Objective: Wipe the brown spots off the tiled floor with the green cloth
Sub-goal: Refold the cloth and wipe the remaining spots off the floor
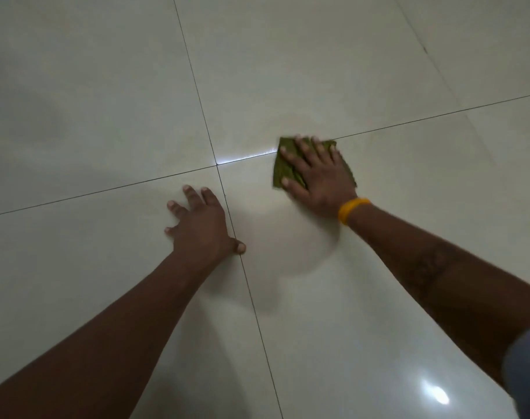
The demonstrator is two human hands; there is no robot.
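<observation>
My right hand (316, 176) lies flat with fingers spread on the folded green cloth (283, 173), pressing it to the pale tiled floor (106, 116) across a grout line. A yellow band circles that wrist. My left hand (201, 226) rests palm down on the floor, fingers apart, holding nothing, just left of another grout line. No brown spots show on the tiles around the cloth; anything under the cloth is hidden.
Dark grout lines cross at a joint (218, 165) between the two hands, with a bright glare streak beside it. A light reflection (437, 394) shines at the lower right. A small dark mark (424, 50) sits on a far grout line.
</observation>
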